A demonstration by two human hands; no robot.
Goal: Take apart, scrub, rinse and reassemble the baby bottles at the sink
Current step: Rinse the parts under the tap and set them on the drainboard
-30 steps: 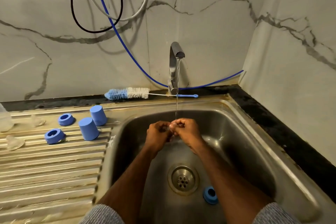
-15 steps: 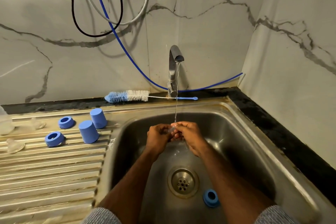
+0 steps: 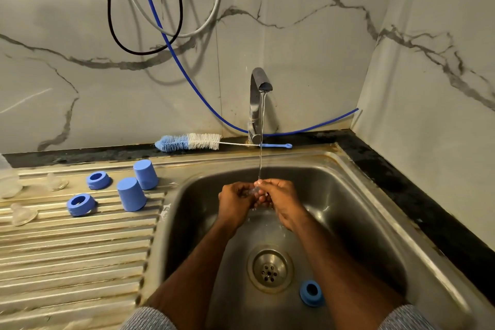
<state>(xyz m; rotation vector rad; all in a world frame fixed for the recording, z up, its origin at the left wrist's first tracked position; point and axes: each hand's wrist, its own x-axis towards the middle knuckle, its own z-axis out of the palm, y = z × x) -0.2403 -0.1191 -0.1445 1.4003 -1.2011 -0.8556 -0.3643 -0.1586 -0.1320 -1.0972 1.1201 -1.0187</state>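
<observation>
Teat [image 3: 254,191]: small, clear, pinched between my left hand [image 3: 235,202] and right hand [image 3: 281,202] under the tap stream [image 3: 260,158], over the sink [image 3: 356,211]. I judge it soft, light, slippery when wet. Grip its flange, not the tip.

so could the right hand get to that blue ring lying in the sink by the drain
Probably yes: the blue ring lies uncovered on the sink floor under the right forearm, but the right hand would first have to let go of the small clear piece it pinches.
</observation>
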